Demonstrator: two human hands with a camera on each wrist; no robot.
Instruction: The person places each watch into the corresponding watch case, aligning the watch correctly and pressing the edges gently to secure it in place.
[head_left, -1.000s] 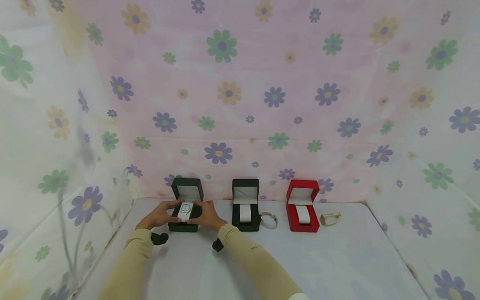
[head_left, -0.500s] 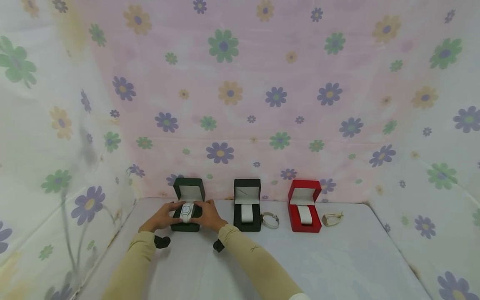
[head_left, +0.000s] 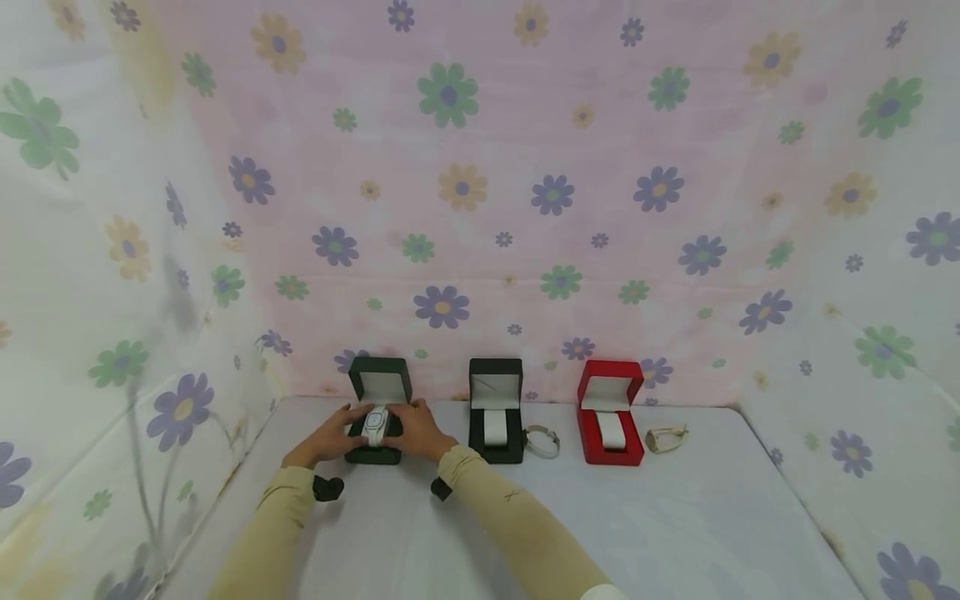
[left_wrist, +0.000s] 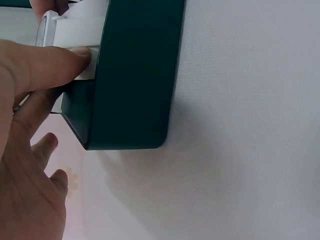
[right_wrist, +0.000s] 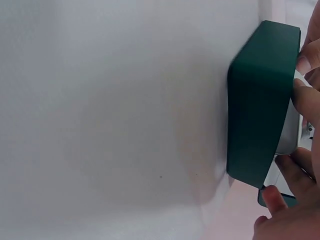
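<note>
A white wristwatch (head_left: 376,419) on its white cushion sits in the open dark green watch box (head_left: 373,457) at the table's left. My left hand (head_left: 332,437) holds the watch and cushion from the left, thumb near the front and fingers behind. From the right, my right hand (head_left: 422,430) grips the same pair. In the left wrist view, the left thumb (left_wrist: 65,62) presses on the white cushion just inside the green box wall (left_wrist: 137,75). The right wrist view shows the box side (right_wrist: 260,105), with fingers of both hands at its rim; the watch is mostly hidden there.
Right of the hands stands an open black watch box (head_left: 495,455) with a white cushion, a light-strapped watch (head_left: 542,441) beside it. Further right are an open red watch box (head_left: 613,457) and a gold-coloured watch (head_left: 666,438). Flowered cloth walls enclose the white table (head_left: 675,525).
The head view has shifted slightly, so everything sits a little further right. Both hands stay at the watch in the green box; the watch looks slightly lower in it.
</note>
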